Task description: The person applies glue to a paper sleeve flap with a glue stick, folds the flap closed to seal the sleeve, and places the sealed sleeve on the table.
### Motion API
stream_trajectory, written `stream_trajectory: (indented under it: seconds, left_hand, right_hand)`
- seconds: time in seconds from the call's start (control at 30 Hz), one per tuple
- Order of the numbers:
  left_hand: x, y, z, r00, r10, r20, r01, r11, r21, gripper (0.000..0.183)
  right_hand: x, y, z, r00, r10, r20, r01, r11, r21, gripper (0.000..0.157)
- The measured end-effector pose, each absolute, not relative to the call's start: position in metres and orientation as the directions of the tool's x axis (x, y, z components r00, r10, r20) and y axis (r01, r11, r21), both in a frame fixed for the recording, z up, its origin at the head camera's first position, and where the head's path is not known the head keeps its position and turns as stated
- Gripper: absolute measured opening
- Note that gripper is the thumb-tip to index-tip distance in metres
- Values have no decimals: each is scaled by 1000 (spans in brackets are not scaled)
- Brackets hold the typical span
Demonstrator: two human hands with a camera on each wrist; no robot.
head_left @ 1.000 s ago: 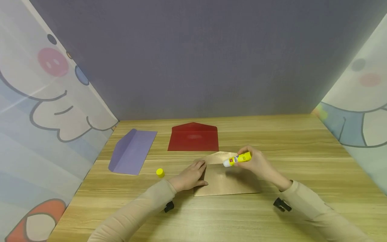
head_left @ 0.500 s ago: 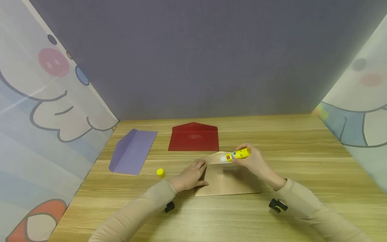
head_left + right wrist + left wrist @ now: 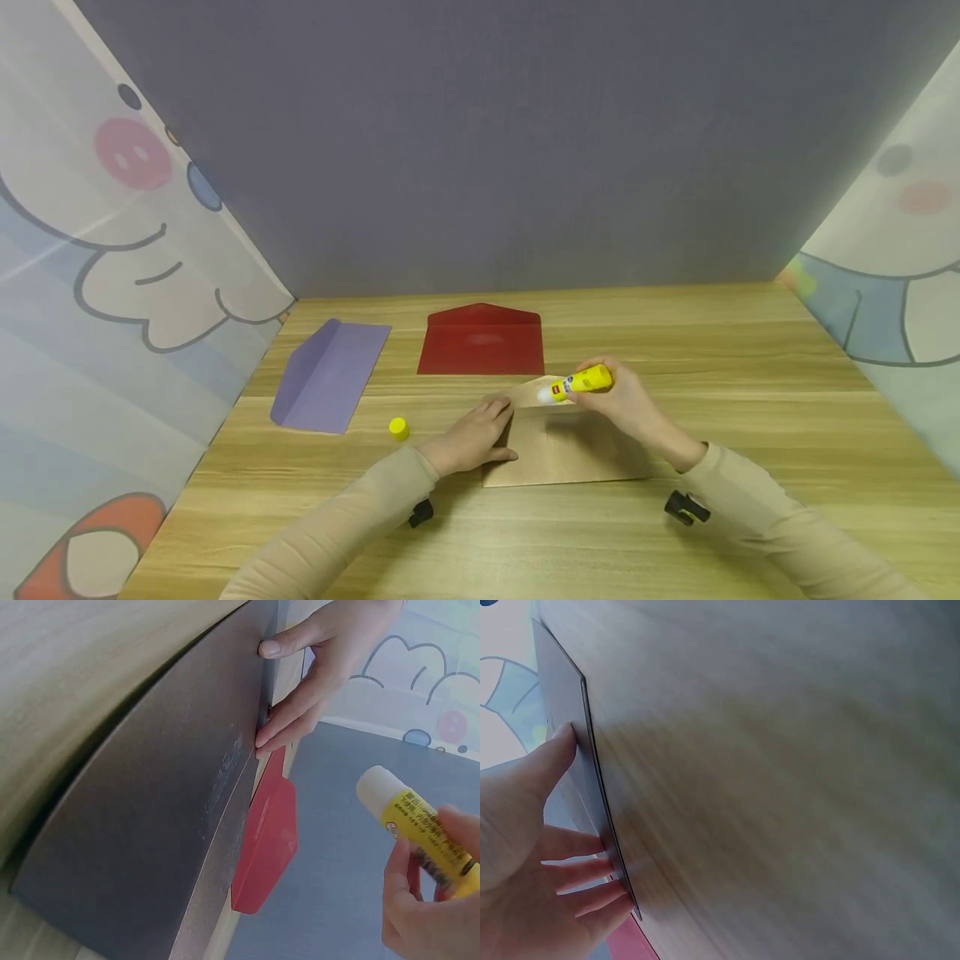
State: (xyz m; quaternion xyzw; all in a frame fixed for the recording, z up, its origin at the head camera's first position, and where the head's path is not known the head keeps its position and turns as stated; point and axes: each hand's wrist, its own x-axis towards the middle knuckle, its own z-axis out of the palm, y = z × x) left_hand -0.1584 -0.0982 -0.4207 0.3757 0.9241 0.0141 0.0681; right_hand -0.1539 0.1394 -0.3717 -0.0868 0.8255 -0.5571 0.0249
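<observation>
The right hand (image 3: 628, 404) is pinching the glue stick (image 3: 585, 382) over the flap (image 3: 528, 393) of the gold envelope (image 3: 573, 462) on the worktop (image 3: 757, 350), and the spread left hand (image 3: 471, 437) is resting on the envelope's left side, which should be helping even strokes

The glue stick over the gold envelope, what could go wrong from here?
The glue stick could overshoot the flap and smear the red envelope, which lies just beyond it.
The gold envelope might shift under the strokes, since the left hand steadies only its left side.
The yellow cap sits loose near the left sleeve, so a sweep of that arm might knock it away.
</observation>
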Motion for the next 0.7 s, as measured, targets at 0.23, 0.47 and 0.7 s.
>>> stream_trajectory:
  seconds: [0.23, 0.47, 0.7]
  left_hand:
    - [-159, -98, -423, -710, 696, -107, 693, 717, 71, 71]
    - [-160, -99, -425, -709, 697, -110, 695, 716, 58, 72]
    - [-160, -97, -424, -714, 687, -134, 689, 724, 40, 72]
  right_hand:
    - [-156, 137, -376, -979, -191, 75, -122, 245, -962, 37]
    - [-159, 132, -384, -944, -303, 130, -230, 323, -918, 33]
    - [-160, 125, -390, -906, -382, 185, -346, 413, -842, 21]
